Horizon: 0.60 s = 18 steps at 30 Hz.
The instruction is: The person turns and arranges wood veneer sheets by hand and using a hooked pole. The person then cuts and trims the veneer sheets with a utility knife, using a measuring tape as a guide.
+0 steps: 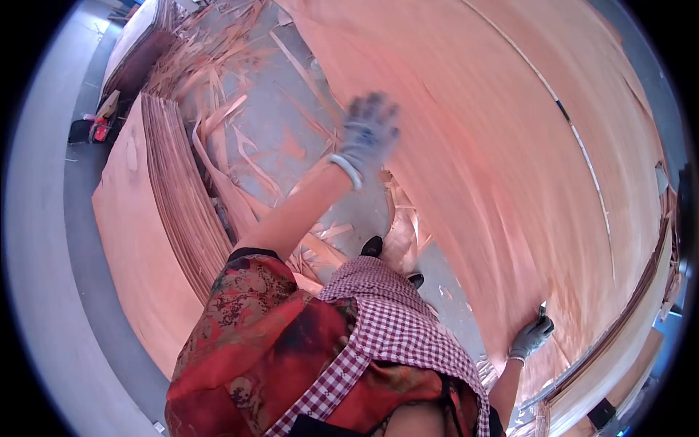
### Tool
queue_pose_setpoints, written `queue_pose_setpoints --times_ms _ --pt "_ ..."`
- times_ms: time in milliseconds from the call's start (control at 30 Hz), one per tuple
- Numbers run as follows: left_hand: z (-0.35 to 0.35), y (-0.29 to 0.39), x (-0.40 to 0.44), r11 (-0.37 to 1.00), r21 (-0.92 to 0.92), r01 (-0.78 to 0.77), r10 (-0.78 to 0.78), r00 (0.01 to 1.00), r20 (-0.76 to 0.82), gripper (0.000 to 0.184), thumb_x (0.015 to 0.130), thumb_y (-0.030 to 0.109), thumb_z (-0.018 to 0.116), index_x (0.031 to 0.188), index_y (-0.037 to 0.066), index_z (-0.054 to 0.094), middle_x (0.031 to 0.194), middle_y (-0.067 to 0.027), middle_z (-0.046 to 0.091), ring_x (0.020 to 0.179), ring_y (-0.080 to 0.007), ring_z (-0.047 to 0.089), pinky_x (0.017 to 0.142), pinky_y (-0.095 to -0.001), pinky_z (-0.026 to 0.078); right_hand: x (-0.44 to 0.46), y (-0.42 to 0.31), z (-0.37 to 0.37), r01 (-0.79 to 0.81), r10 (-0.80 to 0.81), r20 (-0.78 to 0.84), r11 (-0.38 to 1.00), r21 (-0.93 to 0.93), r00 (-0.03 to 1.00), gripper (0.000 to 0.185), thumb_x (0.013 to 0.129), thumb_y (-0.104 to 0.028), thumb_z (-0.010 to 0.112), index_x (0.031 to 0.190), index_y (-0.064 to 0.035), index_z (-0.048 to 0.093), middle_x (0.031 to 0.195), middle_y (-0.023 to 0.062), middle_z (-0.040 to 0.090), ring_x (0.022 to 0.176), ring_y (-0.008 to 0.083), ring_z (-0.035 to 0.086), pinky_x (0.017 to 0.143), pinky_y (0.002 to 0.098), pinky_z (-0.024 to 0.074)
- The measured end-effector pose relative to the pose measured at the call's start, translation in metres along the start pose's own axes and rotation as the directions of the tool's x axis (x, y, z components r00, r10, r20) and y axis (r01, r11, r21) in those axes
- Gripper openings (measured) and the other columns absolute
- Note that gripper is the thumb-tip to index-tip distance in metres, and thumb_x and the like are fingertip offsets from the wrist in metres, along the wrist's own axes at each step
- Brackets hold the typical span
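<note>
My left hand, in a grey work glove and blurred by motion, is spread open over the left edge of a wide wood veneer sheet. Nothing shows in it. Lower right, my right hand, in a similar glove, is closed around a small knife whose pale tip points away from me. That hand is at the near end of the sheet, where the veneer looks rough and streaked. Across the sheet lies a long thin white rod with a dark band.
On the left stands a tall stack of veneer sheets, with another stack behind it. Veneer scraps litter the grey floor between the stacks and the sheet. A red and black object sits at far left. My shoes show below.
</note>
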State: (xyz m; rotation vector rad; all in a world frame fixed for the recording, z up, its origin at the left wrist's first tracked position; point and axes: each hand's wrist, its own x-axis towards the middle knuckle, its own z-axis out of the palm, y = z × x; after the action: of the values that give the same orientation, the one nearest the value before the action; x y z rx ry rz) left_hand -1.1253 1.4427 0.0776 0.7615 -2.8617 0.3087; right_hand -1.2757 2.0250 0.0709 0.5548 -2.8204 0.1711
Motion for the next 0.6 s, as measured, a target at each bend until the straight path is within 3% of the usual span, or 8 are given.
queue_pose_setpoints --times_ms 67,133,233,367,433,533,600 --pt "-0.014 0.047 -0.008 0.935 -0.255 -0.245 0.207 0.964 -0.167 0.048 0.085 0.040 0.049 0.126 0.014 0.049 0.134 -0.0080 0.043 0.126 -0.0306 0.036 0.105 -0.0552 0.018 0.000 0.002 0.003 -0.023 0.023 -0.025 1.000 0.006 0.999 0.015 0.086 -0.009 0.049 0.097 0.0012 0.050 0.098 0.0190 0.050 0.090 0.0364 0.050 0.077 0.0457 0.0415" --pt "-0.023 0.086 -0.013 0.842 -0.378 -0.385 0.316 0.920 -0.232 0.049 0.084 0.041 0.050 0.125 0.016 0.050 0.135 -0.0072 0.042 0.128 -0.0284 0.035 0.106 -0.0539 0.018 0.000 0.005 0.007 -0.028 0.028 -0.035 1.000 0.011 0.999 0.014 0.087 -0.010 0.049 0.095 0.0009 0.051 0.098 0.0184 0.051 0.090 0.0356 0.050 0.077 0.0452 0.0417" --pt "-0.024 0.127 -0.023 0.728 -0.495 -0.474 0.422 0.879 -0.222 0.049 0.083 0.044 0.050 0.125 0.017 0.050 0.135 -0.0067 0.042 0.127 -0.0263 0.037 0.106 -0.0551 0.018 -0.001 0.011 0.008 -0.022 0.022 -0.018 0.999 0.035 1.000 0.014 0.087 -0.010 0.049 0.096 0.0017 0.050 0.098 0.0191 0.050 0.090 0.0361 0.050 0.077 0.0451 0.0412" --pt "-0.013 0.101 -0.003 0.844 -0.365 -0.393 0.391 0.917 -0.083 0.045 0.085 0.038 0.048 0.126 0.019 0.049 0.136 -0.0049 0.042 0.126 -0.0234 0.037 0.101 -0.0565 0.024 0.001 -0.004 0.003 -0.047 0.048 -0.011 0.996 0.076 0.999 0.013 0.086 -0.008 0.050 0.095 0.0016 0.049 0.096 0.0193 0.050 0.089 0.0365 0.050 0.076 0.0449 0.0406" --pt "-0.007 0.065 0.014 0.931 -0.326 -0.164 0.187 0.981 0.043 0.046 0.084 0.038 0.048 0.126 0.021 0.049 0.135 -0.0032 0.043 0.124 -0.0226 0.039 0.097 -0.0595 0.024 0.000 0.004 0.002 -0.033 0.033 0.005 0.998 0.060 0.999 0.013 0.084 -0.006 0.051 0.095 0.0004 0.049 0.095 0.0186 0.050 0.090 0.0362 0.050 0.077 0.0448 0.0406" --pt "0.039 0.003 0.027 0.980 -0.161 0.120 -0.136 0.986 -0.096 0.043 0.086 0.038 0.046 0.127 0.022 0.048 0.134 -0.0040 0.044 0.123 -0.0220 0.041 0.098 -0.0571 0.025 0.000 -0.003 -0.005 -0.027 0.028 -0.022 0.998 0.062 0.999 0.015 0.083 -0.006 0.051 0.096 0.0002 0.049 0.095 0.0186 0.050 0.090 0.0365 0.050 0.077 0.0446 0.0407" --pt "0.034 -0.029 0.027 0.976 -0.122 0.179 -0.182 0.983 -0.013 0.043 0.087 0.038 0.046 0.127 0.022 0.048 0.134 -0.0047 0.046 0.121 -0.0230 0.042 0.099 -0.0543 0.026 0.003 -0.008 -0.006 -0.059 0.059 -0.001 0.996 0.066 0.998 0.015 0.082 -0.006 0.051 0.096 0.0001 0.049 0.096 0.0188 0.050 0.091 0.0366 0.050 0.077 0.0448 0.0408"
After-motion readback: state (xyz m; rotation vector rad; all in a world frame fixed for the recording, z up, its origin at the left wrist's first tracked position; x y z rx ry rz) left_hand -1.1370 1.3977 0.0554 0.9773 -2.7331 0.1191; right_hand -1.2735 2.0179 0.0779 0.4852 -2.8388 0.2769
